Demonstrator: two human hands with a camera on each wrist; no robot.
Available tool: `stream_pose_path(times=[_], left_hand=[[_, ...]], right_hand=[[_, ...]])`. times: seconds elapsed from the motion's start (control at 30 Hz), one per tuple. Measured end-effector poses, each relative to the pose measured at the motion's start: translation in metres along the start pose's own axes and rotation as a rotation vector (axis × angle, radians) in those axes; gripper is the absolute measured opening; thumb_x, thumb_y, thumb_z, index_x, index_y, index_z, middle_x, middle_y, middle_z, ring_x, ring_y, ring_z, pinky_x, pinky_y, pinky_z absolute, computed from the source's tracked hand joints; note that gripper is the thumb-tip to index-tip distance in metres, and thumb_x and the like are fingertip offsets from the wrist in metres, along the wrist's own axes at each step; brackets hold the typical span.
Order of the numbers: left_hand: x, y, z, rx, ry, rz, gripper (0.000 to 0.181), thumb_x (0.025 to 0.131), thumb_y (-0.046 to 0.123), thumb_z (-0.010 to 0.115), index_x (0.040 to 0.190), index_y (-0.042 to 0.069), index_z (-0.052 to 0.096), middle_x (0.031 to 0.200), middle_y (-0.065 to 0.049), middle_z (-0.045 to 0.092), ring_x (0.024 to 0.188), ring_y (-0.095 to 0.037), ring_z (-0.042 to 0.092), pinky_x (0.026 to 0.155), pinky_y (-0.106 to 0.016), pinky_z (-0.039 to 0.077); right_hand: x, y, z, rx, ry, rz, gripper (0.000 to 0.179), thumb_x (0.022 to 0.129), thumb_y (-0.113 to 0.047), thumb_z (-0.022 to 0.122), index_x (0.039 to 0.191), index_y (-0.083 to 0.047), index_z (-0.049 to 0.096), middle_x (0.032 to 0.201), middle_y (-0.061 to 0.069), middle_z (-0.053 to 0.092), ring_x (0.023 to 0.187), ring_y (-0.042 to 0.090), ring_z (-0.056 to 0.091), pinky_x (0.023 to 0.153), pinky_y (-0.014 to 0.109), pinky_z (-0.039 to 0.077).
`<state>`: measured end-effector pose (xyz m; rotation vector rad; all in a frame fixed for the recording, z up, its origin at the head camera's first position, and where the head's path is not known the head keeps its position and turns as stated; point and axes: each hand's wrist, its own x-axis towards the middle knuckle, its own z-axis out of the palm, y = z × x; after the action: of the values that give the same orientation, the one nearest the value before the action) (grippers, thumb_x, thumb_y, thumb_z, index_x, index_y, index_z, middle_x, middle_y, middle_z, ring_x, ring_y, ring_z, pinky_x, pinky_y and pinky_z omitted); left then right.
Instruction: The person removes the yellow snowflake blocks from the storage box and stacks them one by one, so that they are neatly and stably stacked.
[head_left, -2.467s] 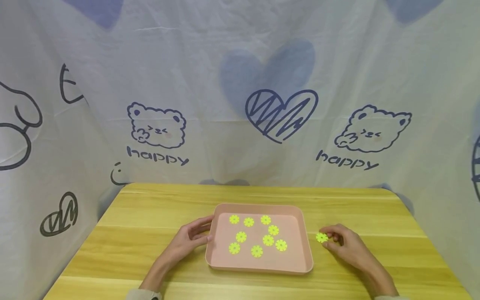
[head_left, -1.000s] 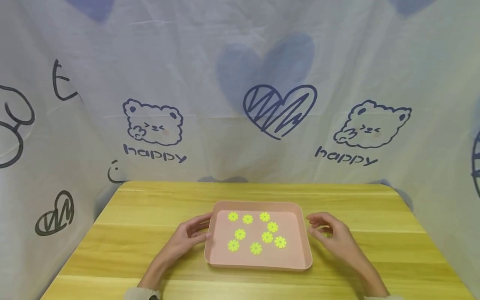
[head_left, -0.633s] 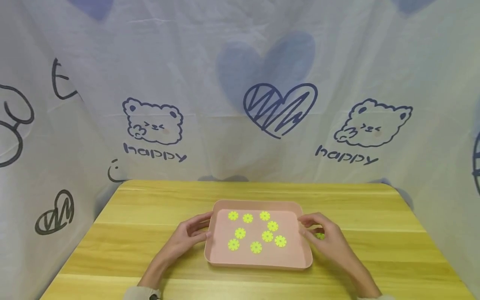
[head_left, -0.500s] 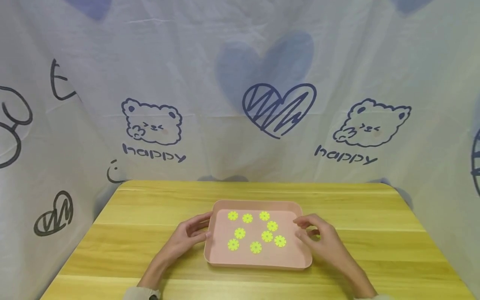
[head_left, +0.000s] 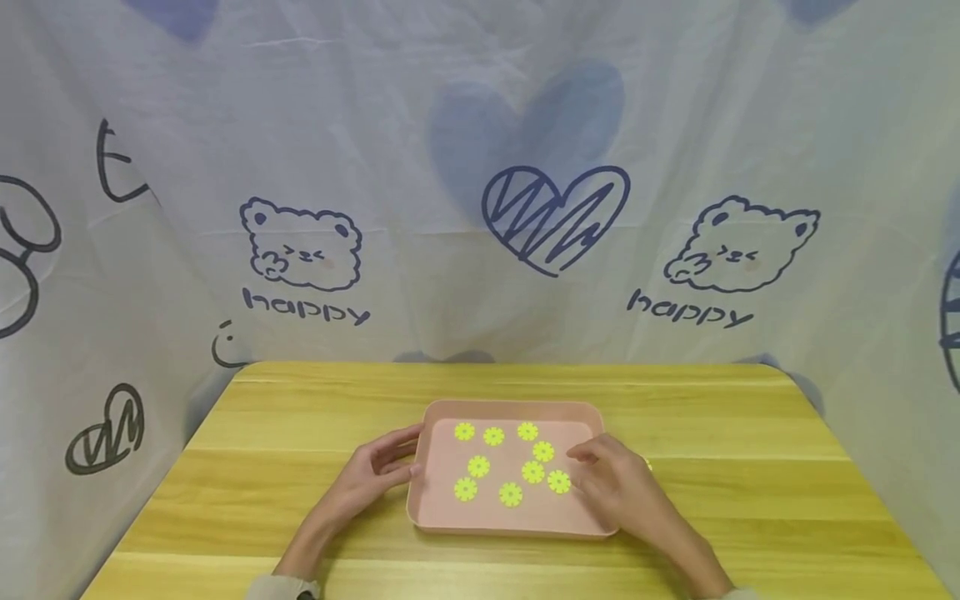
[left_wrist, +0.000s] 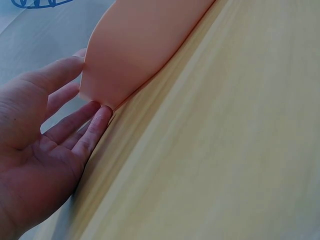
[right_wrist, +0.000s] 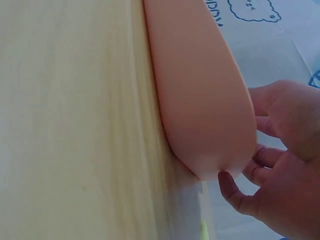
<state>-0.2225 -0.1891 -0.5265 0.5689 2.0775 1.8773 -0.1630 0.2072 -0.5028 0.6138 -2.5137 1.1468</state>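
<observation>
A pink tray (head_left: 517, 529) lies on the table and bears several bright yellow notched discs (head_left: 511, 494). My left hand (head_left: 375, 471) holds the tray's left side, thumb at the rim and fingers along the outer wall; the left wrist view shows these fingertips (left_wrist: 102, 112) at the wall. Above the tray's right part reaches my right hand (head_left: 622, 492), fingers loosely bent and holding nothing visible, its fingertips near one yellow disc (head_left: 558, 482). Another yellow disc (head_left: 648, 464) peeks out behind the right hand, on the table beside the tray, mostly hidden.
The wooden table (head_left: 750, 467) spreads round the tray on all sides. Behind it and at both sides hangs a pale curtain (head_left: 420, 292) printed with bears and hearts.
The right hand, which pinched a yellow disc right of the tray 2.5 s ago, has let it go there and moved left over the tray. The left hand keeps its place.
</observation>
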Motion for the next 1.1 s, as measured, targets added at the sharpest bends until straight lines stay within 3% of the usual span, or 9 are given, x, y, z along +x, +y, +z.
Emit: stream_pose_path(times=[0.27,0.67,1.1], left_hand=[[-0.001,-0.002,0.000,-0.009,0.008,-0.016,0.063,0.097,0.004,0.070,0.154,-0.001,0.042,0.156,-0.024,0.043,0.142,-0.042,0.042,0.107,-0.029,0.050],[-0.001,-0.001,0.001,-0.015,0.017,-0.025,0.063,0.097,0.003,0.070,0.154,0.000,0.043,0.155,-0.024,0.045,0.141,-0.041,0.044,0.107,-0.030,0.050],[0.000,0.002,0.001,-0.022,0.002,-0.021,0.064,0.097,0.003,0.070,0.154,-0.001,0.041,0.155,-0.025,0.043,0.142,-0.043,0.042,0.107,-0.029,0.050]], right_hand=[[-0.001,0.000,0.013,-0.128,-0.013,-0.034,0.030,0.078,-0.002,0.085,0.106,-0.008,0.074,0.105,-0.002,0.067,0.099,0.017,0.062,0.087,0.039,0.058],[-0.003,-0.002,0.022,-0.249,-0.090,0.010,0.031,0.079,-0.014,0.086,0.109,-0.013,0.076,0.105,-0.006,0.066,0.095,0.011,0.056,0.079,0.036,0.050],[-0.002,-0.002,0.021,-0.302,-0.114,0.005,0.028,0.079,-0.016,0.086,0.106,-0.015,0.077,0.102,-0.007,0.064,0.091,0.010,0.053,0.074,0.032,0.048]])
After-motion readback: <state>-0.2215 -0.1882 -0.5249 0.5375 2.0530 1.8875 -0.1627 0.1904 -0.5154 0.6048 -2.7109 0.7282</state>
